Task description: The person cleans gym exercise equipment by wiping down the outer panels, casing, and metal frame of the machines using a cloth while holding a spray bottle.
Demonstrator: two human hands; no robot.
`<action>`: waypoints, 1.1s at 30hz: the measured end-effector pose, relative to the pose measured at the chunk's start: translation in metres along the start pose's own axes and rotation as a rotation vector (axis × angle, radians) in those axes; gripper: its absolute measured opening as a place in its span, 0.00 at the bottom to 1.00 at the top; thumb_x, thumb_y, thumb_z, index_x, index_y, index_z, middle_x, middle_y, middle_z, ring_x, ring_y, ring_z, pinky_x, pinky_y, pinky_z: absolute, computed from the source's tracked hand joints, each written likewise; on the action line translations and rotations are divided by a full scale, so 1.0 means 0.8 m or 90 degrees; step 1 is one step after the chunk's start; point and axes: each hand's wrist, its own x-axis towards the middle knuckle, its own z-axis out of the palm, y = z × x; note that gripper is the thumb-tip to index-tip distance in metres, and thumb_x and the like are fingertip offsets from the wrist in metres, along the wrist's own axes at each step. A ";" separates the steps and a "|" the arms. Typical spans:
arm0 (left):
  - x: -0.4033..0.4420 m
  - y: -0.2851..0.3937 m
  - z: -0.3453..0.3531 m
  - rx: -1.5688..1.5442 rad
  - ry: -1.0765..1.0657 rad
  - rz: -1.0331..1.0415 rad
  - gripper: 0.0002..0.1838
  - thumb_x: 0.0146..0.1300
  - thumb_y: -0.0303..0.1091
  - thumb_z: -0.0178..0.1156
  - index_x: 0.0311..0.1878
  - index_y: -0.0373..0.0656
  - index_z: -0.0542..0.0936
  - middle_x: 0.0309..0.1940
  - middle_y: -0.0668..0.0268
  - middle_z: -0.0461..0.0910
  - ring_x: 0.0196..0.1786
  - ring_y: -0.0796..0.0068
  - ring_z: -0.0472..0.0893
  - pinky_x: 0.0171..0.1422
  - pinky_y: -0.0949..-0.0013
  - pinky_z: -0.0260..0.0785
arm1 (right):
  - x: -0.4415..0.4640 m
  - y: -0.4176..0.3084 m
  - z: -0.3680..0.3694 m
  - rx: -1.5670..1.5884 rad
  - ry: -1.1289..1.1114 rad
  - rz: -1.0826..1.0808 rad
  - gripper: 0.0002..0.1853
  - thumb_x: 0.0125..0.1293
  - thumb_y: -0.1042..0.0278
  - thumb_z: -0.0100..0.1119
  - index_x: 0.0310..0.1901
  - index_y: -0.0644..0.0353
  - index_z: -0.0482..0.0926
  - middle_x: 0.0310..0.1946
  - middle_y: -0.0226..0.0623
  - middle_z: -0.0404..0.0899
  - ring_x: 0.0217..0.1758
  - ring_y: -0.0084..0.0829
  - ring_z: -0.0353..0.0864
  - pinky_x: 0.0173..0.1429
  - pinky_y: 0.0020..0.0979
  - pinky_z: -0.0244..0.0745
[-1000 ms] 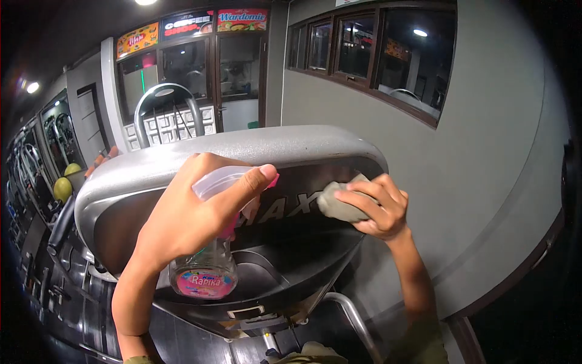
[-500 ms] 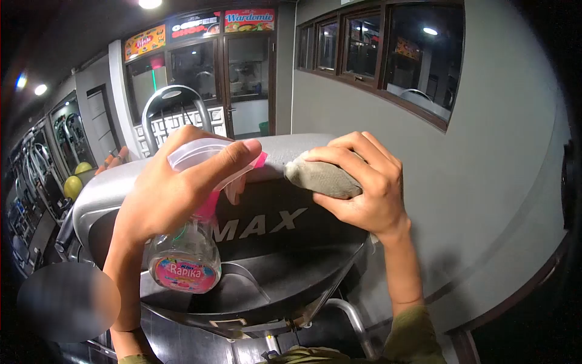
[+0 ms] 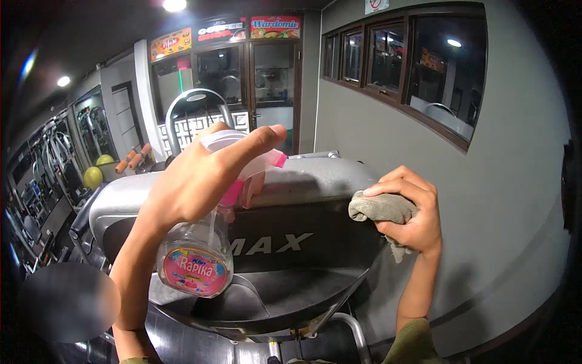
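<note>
A clear spray bottle with a pink collar and a Rapika label hangs from my left hand, whose fingers wrap round the trigger head while the thumb stretches over the top. The nozzle points right, above the silver top edge of a machine console. My right hand grips a folded grey-green cloth at the console's right end; a loose corner dangles below the palm. Whether the cloth touches the console I cannot tell. Tiny droplets speckle the silver surface between the hands.
The console's dark panel reads "MAX", with a black tray below. A grey wall with windows stands close on the right. Gym machines and yellow balls are at the left, a glass door behind.
My right hand has moved right and away from the bottle with the cloth, to the console's right end. My left thumb has lifted slightly. The view has shifted, so the background sits further right.
</note>
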 end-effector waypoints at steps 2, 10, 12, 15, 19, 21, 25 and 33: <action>-0.001 -0.002 -0.004 0.030 -0.015 0.045 0.21 0.67 0.38 0.48 0.60 0.43 0.73 0.32 0.60 0.80 0.33 0.63 0.78 0.46 0.63 0.71 | 0.013 0.000 -0.004 0.007 -0.021 -0.015 0.21 0.37 0.72 0.69 0.40 0.56 0.86 0.35 0.34 0.82 0.40 0.32 0.83 0.47 0.31 0.76; -0.019 0.012 -0.025 -0.329 0.094 -0.326 0.25 0.67 0.51 0.48 0.54 0.38 0.77 0.29 0.60 0.80 0.30 0.71 0.81 0.25 0.73 0.72 | 0.118 -0.016 0.055 0.003 -0.171 -0.054 0.16 0.54 0.61 0.64 0.43 0.60 0.83 0.38 0.44 0.83 0.42 0.44 0.83 0.49 0.38 0.76; -0.023 -0.006 -0.030 -0.338 0.086 -0.290 0.28 0.65 0.54 0.49 0.49 0.35 0.77 0.29 0.57 0.81 0.28 0.69 0.81 0.25 0.71 0.72 | 0.132 -0.011 0.060 -0.023 -0.220 -0.048 0.17 0.57 0.58 0.63 0.44 0.60 0.83 0.39 0.45 0.83 0.44 0.45 0.83 0.50 0.38 0.76; -0.030 -0.014 -0.031 -0.412 0.142 -0.296 0.27 0.63 0.52 0.51 0.45 0.32 0.76 0.29 0.54 0.81 0.23 0.63 0.81 0.23 0.69 0.73 | 0.129 0.006 0.039 0.015 -0.267 -0.007 0.18 0.60 0.55 0.63 0.45 0.60 0.83 0.40 0.45 0.84 0.44 0.45 0.83 0.51 0.38 0.76; -0.040 -0.007 -0.022 -0.440 0.242 -0.285 0.27 0.62 0.51 0.55 0.47 0.31 0.75 0.30 0.52 0.80 0.29 0.63 0.83 0.23 0.68 0.74 | 0.108 0.024 -0.004 -0.009 -0.283 0.100 0.20 0.61 0.52 0.64 0.45 0.61 0.83 0.40 0.45 0.84 0.43 0.43 0.83 0.51 0.37 0.76; -0.044 -0.008 -0.029 -0.428 0.216 -0.274 0.27 0.62 0.50 0.55 0.47 0.31 0.74 0.31 0.52 0.80 0.30 0.63 0.83 0.22 0.68 0.74 | 0.109 0.031 -0.006 -0.024 -0.284 0.095 0.19 0.60 0.54 0.64 0.45 0.61 0.82 0.39 0.45 0.84 0.42 0.42 0.83 0.51 0.37 0.76; -0.045 -0.011 -0.034 -0.369 0.171 -0.290 0.26 0.65 0.49 0.52 0.47 0.29 0.74 0.34 0.51 0.79 0.30 0.61 0.82 0.22 0.68 0.74 | 0.148 0.026 0.041 -0.019 -0.344 -0.019 0.18 0.60 0.57 0.62 0.46 0.62 0.82 0.39 0.48 0.84 0.43 0.44 0.83 0.52 0.38 0.76; -0.046 -0.025 -0.049 -0.300 0.081 -0.323 0.21 0.70 0.39 0.46 0.54 0.32 0.75 0.48 0.52 0.73 0.44 0.58 0.81 0.32 0.66 0.78 | 0.154 0.003 0.066 0.011 -0.309 -0.084 0.17 0.61 0.57 0.61 0.47 0.60 0.82 0.43 0.46 0.83 0.47 0.45 0.81 0.54 0.40 0.74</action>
